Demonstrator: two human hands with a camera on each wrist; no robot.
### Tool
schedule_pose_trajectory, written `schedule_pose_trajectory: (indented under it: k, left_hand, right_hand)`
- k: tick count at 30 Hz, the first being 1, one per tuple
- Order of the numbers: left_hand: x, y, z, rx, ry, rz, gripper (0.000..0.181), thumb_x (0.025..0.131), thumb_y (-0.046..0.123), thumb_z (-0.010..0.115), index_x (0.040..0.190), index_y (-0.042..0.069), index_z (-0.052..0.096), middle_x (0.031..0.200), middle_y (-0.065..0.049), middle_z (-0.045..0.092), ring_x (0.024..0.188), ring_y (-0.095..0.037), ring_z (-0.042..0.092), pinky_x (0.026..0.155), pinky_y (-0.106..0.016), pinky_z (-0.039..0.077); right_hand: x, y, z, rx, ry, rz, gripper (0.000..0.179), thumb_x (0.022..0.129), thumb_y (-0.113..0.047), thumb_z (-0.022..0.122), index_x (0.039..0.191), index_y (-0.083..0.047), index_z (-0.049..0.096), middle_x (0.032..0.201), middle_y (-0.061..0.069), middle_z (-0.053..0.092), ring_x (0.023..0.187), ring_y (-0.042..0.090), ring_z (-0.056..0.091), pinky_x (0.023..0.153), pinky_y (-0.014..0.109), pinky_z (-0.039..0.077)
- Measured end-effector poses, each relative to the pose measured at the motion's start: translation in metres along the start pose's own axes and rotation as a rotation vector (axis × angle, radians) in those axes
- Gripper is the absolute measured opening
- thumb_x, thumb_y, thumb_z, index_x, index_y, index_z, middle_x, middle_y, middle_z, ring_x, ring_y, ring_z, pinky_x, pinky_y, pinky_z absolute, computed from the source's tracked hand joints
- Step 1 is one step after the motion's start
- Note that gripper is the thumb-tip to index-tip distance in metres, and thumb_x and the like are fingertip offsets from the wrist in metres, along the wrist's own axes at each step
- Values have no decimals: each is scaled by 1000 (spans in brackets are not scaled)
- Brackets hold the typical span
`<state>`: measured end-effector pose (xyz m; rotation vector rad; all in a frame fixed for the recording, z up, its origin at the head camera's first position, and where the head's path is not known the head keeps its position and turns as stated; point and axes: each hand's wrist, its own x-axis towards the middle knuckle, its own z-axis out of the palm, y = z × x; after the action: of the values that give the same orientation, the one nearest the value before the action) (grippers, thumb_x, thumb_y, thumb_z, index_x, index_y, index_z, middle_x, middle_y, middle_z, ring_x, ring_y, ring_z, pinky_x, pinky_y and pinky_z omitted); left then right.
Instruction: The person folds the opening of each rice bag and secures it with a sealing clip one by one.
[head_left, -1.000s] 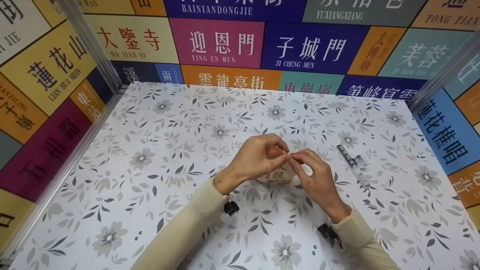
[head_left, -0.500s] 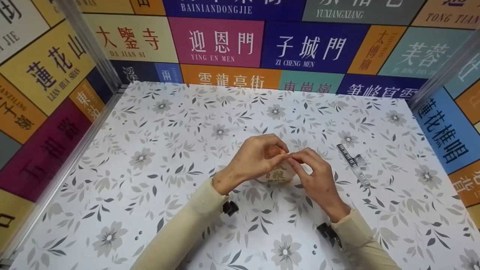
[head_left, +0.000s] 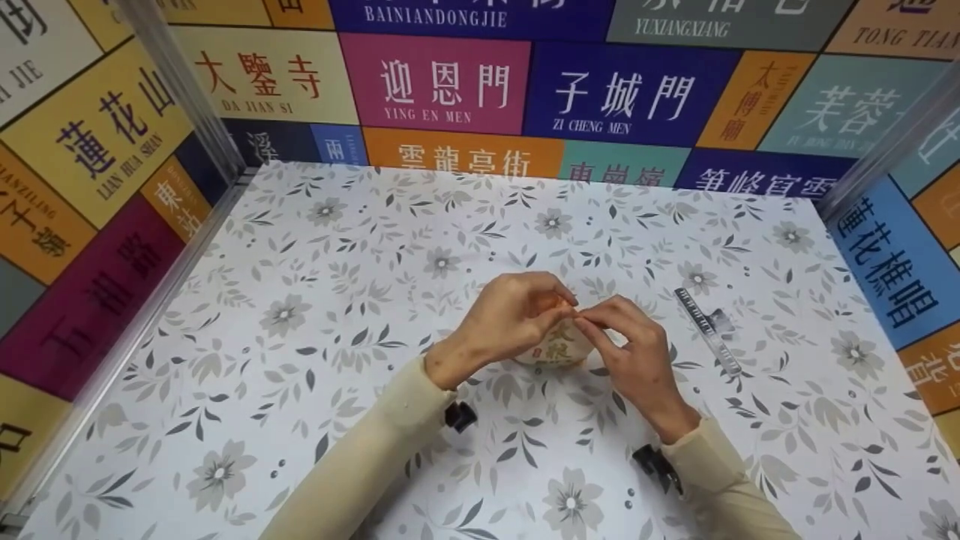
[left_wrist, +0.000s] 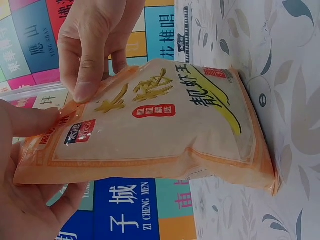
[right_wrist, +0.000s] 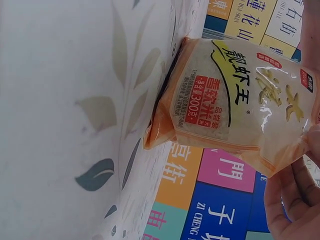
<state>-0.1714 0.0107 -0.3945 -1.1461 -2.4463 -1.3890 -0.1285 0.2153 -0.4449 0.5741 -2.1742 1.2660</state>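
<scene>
A small plastic bag of rice [head_left: 559, 349] with orange edges and gold and black print stands upright on the patterned table, its bottom edge touching the surface. My left hand [head_left: 502, 319] pinches the bag's top edge from the left. Close beside it, my right hand [head_left: 634, 345] pinches the same edge between thumb and fingers. The left wrist view shows the bag's front [left_wrist: 145, 115] with both hands at its top end. In the right wrist view the right fingers [right_wrist: 287, 197] grip a top corner. From here the top edge looks closed.
To the right of the hands lies a dark-and-clear strip with ruler-like markings [head_left: 707, 330], a small clear piece beside it. The white floral table [head_left: 360, 247] is bordered by panels [head_left: 442, 86] of coloured signs at the back and sides.
Both hands stay almost in place, still pinching the bag's top. The bag's front has shifted slightly, so more of its gold print shows between the hands.
</scene>
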Motion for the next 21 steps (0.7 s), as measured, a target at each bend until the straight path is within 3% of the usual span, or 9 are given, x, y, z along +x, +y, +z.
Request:
schedule_pose_trajectory:
  k: [10,15,18,21]
  left_hand:
    - [0,0,-1,84,16,11,6,93,13,76,98,13,79,92,0,78,76,-12,68,75,-26,56]
    - [0,0,-2,126,10,21,17,93,28,80,102,15,77,92,3,76,75,-9,65,76,-26,56]
    - [0,0,-2,130,26,18,20,93,32,79,104,15,76,94,3,76,77,-9,67,77,-26,57]
    - [1,0,-1,76,41,12,15,94,24,78,101,11,74,96,-1,75,82,-9,73,81,-23,59]
  right_hand:
    - [0,1,2,16,18,-10,13,87,4,79,93,-7,82,88,6,73,84,6,66,78,11,52]
    - [0,0,2,2,25,-12,9,88,1,79,93,-7,81,86,7,71,82,5,64,76,10,51]
    - [0,0,2,2,27,-12,11,88,2,79,94,-7,82,87,7,71,82,5,64,76,11,51]
    - [0,1,2,1,27,-11,14,88,3,78,94,-8,82,87,7,72,83,5,64,77,11,51]
